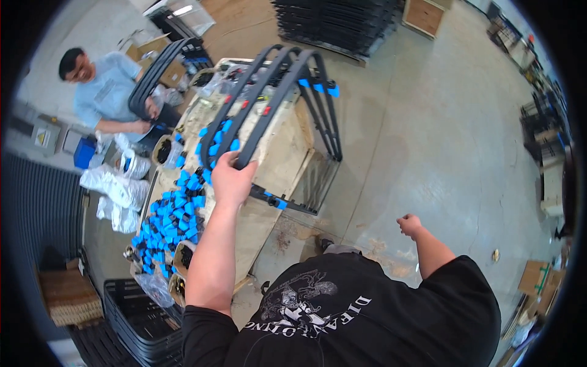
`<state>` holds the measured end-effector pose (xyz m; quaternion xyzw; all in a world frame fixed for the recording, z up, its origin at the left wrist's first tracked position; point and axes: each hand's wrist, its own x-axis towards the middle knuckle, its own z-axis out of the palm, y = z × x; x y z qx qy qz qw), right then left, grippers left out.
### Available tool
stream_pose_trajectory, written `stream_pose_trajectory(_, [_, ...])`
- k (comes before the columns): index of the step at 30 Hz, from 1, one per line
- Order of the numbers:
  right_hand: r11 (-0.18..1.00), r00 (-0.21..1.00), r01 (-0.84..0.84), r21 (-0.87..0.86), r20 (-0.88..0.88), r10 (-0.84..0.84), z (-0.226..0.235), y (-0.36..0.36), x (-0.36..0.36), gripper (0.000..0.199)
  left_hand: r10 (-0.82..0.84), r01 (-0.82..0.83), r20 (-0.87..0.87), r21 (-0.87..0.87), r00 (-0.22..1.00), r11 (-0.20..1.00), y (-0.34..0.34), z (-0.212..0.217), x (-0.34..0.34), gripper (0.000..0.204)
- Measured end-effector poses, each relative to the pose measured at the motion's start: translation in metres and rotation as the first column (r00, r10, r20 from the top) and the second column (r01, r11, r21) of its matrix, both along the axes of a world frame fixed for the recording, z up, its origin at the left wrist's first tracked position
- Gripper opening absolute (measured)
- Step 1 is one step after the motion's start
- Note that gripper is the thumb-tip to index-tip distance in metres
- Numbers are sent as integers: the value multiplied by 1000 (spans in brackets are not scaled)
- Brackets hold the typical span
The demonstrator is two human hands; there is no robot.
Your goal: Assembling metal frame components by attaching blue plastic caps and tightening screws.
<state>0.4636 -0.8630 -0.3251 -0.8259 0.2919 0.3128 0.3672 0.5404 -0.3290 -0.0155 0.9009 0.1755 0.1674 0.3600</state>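
Black frames (258, 129): three, nested side by side at the table's right edge, their lower parts reaching out past it; slim bars with rounded bends, a matt look, small red marks and blue fittings.
Left hand (233, 182): fingers closed around a lower bend of the nearest frame; whether they also catch the other two is hidden.
Right hand (409, 225): fingers loosely half curled, nothing visible in them, well apart over the bare concrete floor (440, 159).
Step in hand: apparently a one-handed hold on the frames at the edge.
Next move: shifting them would likely call for a second grip on the right side, since long thin bars may swing or splay.
Table (269, 229): pale, wood-like, scuffed top.
Blue pieces (174, 214): chunky, smooth, plastic-looking, black parts among them, heaped along the left edge toward the near corner.
Co-worker (110, 82): beyond the left edge, both hands on a bundle of curved dark frames (147, 82).
Tall stack (333, 24): flat black pieces on the floor, past the far end.
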Motion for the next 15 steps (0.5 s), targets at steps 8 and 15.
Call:
stream_pose_trajectory(8, [940, 935, -332, 75, -109, 338, -91, 76, 20, 27, 64, -66, -21, -91, 998, 994, 65, -71, -182, 46])
stream_pose_trajectory(15, [730, 742, -661, 174, 3, 670, -51, 279, 3, 26, 159, -437, -967, 58, 198, 898, 73, -377, -657, 30])
